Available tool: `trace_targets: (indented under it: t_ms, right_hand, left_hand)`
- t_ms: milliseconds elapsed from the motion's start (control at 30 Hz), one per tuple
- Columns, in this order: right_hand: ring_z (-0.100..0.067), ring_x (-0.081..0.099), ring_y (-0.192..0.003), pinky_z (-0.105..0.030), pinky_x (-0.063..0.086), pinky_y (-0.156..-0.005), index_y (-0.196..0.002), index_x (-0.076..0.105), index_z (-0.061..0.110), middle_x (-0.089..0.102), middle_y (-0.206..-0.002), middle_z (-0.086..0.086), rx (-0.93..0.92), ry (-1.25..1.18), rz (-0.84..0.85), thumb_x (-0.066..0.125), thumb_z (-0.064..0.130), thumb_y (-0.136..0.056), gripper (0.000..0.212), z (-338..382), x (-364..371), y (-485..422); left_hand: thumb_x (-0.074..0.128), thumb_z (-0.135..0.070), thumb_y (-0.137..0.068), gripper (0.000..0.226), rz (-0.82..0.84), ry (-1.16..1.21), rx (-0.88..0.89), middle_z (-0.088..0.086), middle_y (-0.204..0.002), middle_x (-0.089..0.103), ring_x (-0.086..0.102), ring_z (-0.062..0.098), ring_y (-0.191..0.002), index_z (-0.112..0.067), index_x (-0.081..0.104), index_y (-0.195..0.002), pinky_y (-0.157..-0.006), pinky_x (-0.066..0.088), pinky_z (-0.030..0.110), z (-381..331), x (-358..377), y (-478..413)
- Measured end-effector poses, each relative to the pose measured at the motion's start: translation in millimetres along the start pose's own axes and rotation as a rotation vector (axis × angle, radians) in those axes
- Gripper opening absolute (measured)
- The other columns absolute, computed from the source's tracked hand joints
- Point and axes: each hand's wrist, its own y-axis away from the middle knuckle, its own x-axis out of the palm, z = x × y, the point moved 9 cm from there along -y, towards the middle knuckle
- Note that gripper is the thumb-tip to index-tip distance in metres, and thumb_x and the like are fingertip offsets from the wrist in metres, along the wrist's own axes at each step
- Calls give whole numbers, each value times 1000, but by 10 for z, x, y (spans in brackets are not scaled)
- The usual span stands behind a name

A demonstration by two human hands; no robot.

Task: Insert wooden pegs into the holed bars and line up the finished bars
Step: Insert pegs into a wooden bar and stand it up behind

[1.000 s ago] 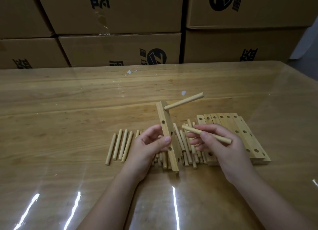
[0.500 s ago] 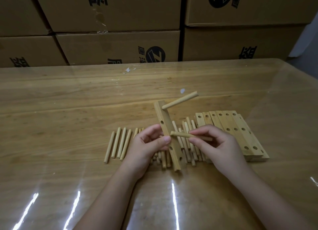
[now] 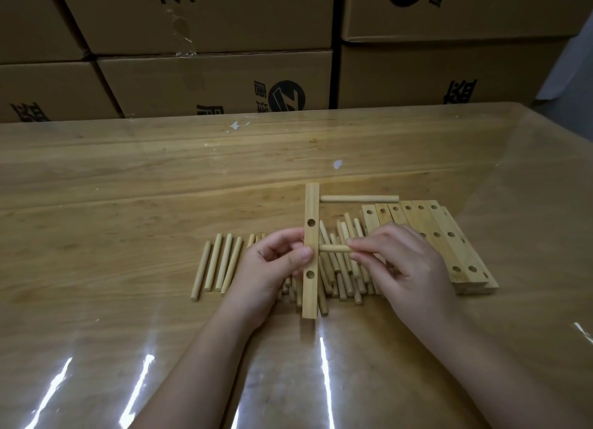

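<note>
My left hand grips a holed wooden bar upright over the table, thumb on its front face. One peg sticks out to the right from the bar's top hole. My right hand pinches a second peg whose left end sits at the bar's third hole. Two open holes show on the bar, one above and one below this peg. Loose pegs lie in a heap behind the bar and hands.
A stack of holed bars lies flat to the right. A few pegs lie side by side to the left. Cardboard boxes stand along the table's far edge. The wooden table has a glossy clear cover.
The bar has turned from tilted to upright. My right hand brought the second peg leftward from mid-air until its end met the bar's hole.
</note>
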Motion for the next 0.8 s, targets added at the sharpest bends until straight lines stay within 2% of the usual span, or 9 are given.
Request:
trace_targets:
  t_ms: [100, 233, 433, 500, 567, 633, 667, 733, 800]
  right_hand:
    - [-14, 56, -74, -17, 41, -68, -93, 73, 10, 63, -80, 1, -8, -2, -16, 58, 24, -85, 22, 11, -17, 5]
    - [-15, 57, -74, -20, 43, -67, -93, 73, 10, 64, -80, 0, -7, -7, -27, 58, 24, -85, 22, 5, -21, 5]
    - [-4, 53, -76, -10, 37, -70, -94, 71, 11, 63, -83, 5, 33, -48, 6, 57, 26, -85, 23, -28, 20, 18]
    - [-1, 52, -74, -10, 41, -66, -97, 69, 13, 63, -84, 6, 54, -75, 16, 57, 28, -85, 23, -49, 36, 26]
    - [-5, 56, -72, -17, 48, -62, -109, 63, 20, 61, -89, 7, 100, -144, 25, 60, 31, -84, 28, -78, 49, 30]
    - [-7, 59, -77, -17, 51, -64, -119, 52, 30, 59, -97, 11, 176, -248, 14, 60, 37, -82, 39, -137, 40, 34]
    - [-7, 60, -80, -16, 51, -65, -120, 48, 34, 60, -99, 12, 215, -300, -9, 60, 40, -82, 40, -173, 18, 36]
    - [-9, 61, -80, -19, 52, -64, -116, 48, 38, 62, -96, 12, 269, -375, -64, 54, 41, -84, 32, -236, -40, 42]
    - [-11, 61, -74, -26, 53, -62, -107, 53, 37, 63, -86, 9, 279, -371, -103, 49, 39, -85, 22, -262, -101, 34]
  left_hand:
    - [87, -46, -56, 50, 10, -5, 14, 4, -87, 68, 61, 21, -80, -26, 75, -101, -77, 53, 34, -3, 0, -4]
    - [81, -32, -61, 39, 2, -13, 24, -3, -77, 68, 62, 8, -69, -24, 75, -99, -68, 53, 22, -14, 4, 6]
    - [79, -30, -63, 39, 2, -35, 37, -4, -76, 68, 63, 7, -67, -21, 74, -101, -66, 52, 21, -30, 10, 18]
    - [79, -32, -64, 39, -2, -28, 33, 1, -83, 69, 62, 10, -71, -23, 74, -102, -69, 53, 27, -33, 12, 13]
    - [81, -35, -63, 43, -35, 4, 27, 10, -94, 68, 62, 21, -81, -23, 74, -104, -81, 52, 43, -32, -2, 6]
    - [85, -38, -60, 47, -69, 50, 22, 15, -102, 68, 58, 33, -95, -22, 74, -103, -94, 43, 58, -38, -15, 6]
    - [85, -39, -60, 46, -85, 65, 19, 14, -103, 69, 57, 35, -99, -22, 75, -102, -97, 40, 59, -44, -25, 6]
    - [82, -35, -62, 41, -112, 90, -4, 11, -103, 71, 58, 33, -100, -23, 75, -101, -94, 42, 53, -42, -57, 4]
    - [82, -30, -64, 37, -98, 138, -13, 10, -103, 72, 66, 26, -95, -21, 76, -99, -86, 53, 39, -65, -52, 11]
